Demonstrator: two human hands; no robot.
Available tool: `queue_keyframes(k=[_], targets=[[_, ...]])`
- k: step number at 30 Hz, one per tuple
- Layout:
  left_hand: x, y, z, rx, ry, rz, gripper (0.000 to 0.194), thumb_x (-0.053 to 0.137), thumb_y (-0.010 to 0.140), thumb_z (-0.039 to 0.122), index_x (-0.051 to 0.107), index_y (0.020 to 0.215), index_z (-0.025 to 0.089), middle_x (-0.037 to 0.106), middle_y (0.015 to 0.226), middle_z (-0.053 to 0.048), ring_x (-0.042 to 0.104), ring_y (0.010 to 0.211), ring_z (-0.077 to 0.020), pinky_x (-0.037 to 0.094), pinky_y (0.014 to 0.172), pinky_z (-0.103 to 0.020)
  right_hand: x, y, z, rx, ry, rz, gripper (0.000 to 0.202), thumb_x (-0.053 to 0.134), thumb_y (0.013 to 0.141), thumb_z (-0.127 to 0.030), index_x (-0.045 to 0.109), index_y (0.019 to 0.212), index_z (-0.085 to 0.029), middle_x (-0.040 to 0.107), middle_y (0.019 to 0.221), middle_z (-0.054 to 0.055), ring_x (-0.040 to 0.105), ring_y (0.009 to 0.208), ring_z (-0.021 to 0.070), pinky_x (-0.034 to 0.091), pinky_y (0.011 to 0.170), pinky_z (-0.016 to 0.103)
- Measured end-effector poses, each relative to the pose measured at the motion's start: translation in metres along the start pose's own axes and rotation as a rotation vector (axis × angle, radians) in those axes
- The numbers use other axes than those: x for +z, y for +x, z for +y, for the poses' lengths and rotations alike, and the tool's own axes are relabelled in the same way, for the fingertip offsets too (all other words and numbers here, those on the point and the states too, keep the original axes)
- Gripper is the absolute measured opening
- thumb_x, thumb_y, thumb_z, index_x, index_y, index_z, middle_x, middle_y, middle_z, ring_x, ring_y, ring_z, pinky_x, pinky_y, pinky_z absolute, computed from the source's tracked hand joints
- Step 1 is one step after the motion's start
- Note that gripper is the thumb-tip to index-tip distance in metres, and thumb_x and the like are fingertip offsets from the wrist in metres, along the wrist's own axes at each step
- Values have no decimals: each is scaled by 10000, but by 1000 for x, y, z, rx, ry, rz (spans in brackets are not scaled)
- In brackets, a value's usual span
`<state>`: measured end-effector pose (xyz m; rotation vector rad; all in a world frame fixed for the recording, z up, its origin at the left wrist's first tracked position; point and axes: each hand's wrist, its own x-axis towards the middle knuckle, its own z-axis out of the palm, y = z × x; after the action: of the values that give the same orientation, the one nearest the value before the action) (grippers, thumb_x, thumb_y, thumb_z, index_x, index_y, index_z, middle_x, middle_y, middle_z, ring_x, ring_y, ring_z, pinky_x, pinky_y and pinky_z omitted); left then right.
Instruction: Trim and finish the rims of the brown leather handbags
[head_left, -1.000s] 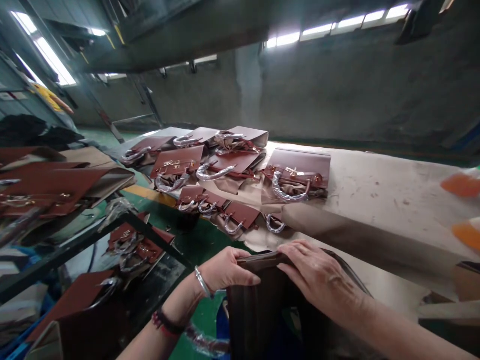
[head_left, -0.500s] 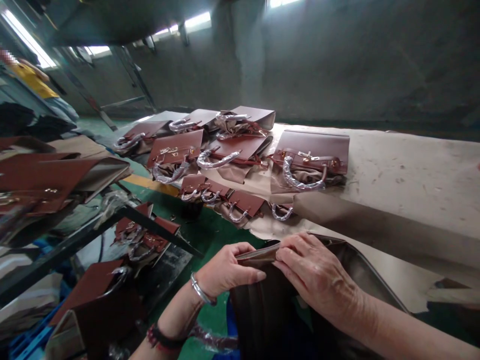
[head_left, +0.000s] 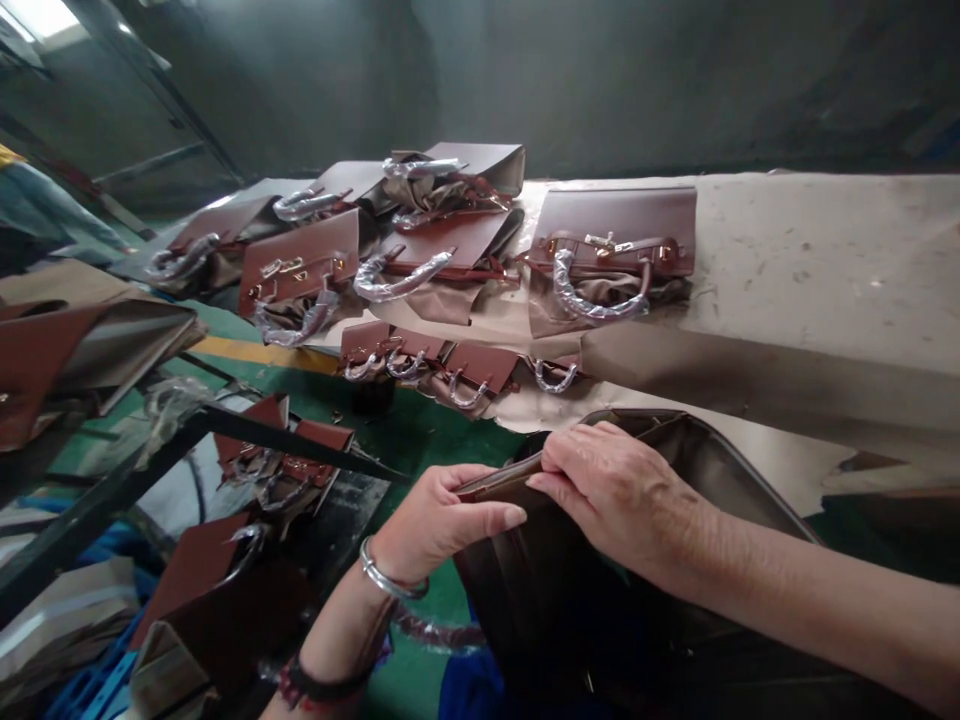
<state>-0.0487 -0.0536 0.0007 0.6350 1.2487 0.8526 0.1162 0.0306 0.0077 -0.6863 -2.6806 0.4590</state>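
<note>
On the near side of the table (head_left: pixel 802 250), a dark bag (head_left: pixel 525 570) is held by its top edge; whether the table is touched by it cannot be told. The edge is gripped narrowly by the left hand (head_left: pixel 442 520), with the thumb laid along the near face. Just beside it, the same edge is pinched by the bent fingers of the right hand (head_left: pixel 622 490). The body is judged light and soft, likely to sag where it is unsupported, while the edge seems stiffer and is best taken hold of there, with both hands set a little apart. A smooth face may slip slightly, and could be creased by a hard squeeze. A plastic-wrapped handle (head_left: pixel 439 632) is seen below the left hand, also nearer than the table; as a hold it would be judged slippery. Left of the table, a metal frame (head_left: pixel 105 500) is seen. Along the table's near edge, small brown bags (head_left: pixel 480 368) are lined up, and farther back on it a larger brown bag (head_left: pixel 615 215) is laid. Beyond the table, a grey wall (head_left: pixel 600 90) is seen.
</note>
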Motion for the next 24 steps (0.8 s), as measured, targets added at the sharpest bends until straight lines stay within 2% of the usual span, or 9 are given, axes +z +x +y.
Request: queue_keyframes(k=[10, 24], targets=[[-2, -1, -2, 1, 83, 29, 331, 673, 629, 309, 613, 910, 143, 611, 733, -5, 536, 672, -123, 406, 633, -222, 6, 0, 0, -15, -101, 43, 159, 449, 817, -229, 483, 678, -159, 525, 627, 19, 475, 605, 158, 340, 641, 288], [2, -6, 1, 47, 273, 56, 355, 587, 694, 388, 601, 948, 140, 592, 744, -12, 485, 629, -109, 363, 537, -190, 5, -4, -2, -23, -109, 84, 188, 416, 832, -230, 479, 670, -156, 517, 621, 25, 462, 598, 147, 337, 643, 279]])
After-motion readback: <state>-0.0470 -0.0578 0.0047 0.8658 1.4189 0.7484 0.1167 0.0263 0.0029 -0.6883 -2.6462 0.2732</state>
